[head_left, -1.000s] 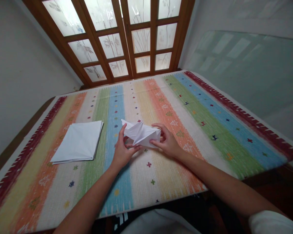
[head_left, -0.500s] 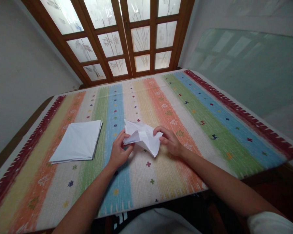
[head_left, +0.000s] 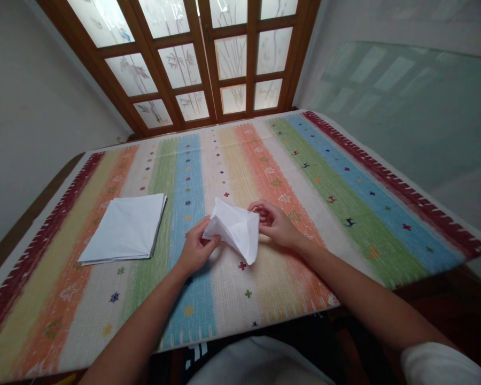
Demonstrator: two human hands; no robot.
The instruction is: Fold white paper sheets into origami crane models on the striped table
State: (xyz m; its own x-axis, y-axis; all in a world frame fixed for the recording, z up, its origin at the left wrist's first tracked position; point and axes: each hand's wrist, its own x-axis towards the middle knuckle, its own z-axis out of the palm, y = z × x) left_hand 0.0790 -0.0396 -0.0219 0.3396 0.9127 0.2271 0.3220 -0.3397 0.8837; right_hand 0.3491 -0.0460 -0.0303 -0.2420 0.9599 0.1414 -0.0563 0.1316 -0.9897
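A folded white paper piece (head_left: 233, 230), pointed at its lower end, is held up a little above the striped cloth. My left hand (head_left: 196, 247) grips its left side, and my right hand (head_left: 273, 223) pinches its upper right corner with curled fingers. To the left of my left hand lies a stack of folded white paper sheets (head_left: 124, 230), untouched, on the green and blue stripes.
A multicoloured striped cloth (head_left: 240, 299) with small stitched motifs covers the table, and its edges end in red bands. Behind it stands a wooden door (head_left: 208, 64) with frosted bamboo-patterned panes. A glass panel (head_left: 401, 107) stands on the right.
The paper has closed into a narrower shape with its point turned downward. Both hands have drawn slightly together, and the view has shifted a little.
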